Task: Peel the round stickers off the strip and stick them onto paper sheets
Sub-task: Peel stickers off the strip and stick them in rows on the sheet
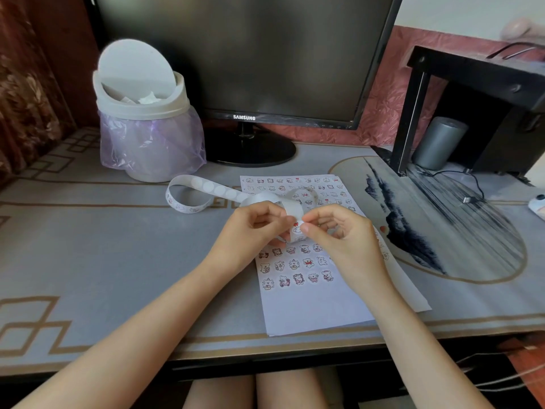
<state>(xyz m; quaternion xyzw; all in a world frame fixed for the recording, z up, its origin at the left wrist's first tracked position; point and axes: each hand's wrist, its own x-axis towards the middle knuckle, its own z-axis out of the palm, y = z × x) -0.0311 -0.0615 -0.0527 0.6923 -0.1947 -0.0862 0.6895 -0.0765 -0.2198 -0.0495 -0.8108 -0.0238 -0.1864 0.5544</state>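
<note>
I see both forearms angled in over the desk, hands meeting above the paper sheet. The left hand curls its fingers round the strip at its bend; the right hand pinches a round sticker between thumb and forefinger — the strip's far end loops leftward on the desk

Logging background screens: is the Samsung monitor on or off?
Off, it seems: the Samsung monitor is uniformly dark with only faint reflections; no power light shows.
</note>
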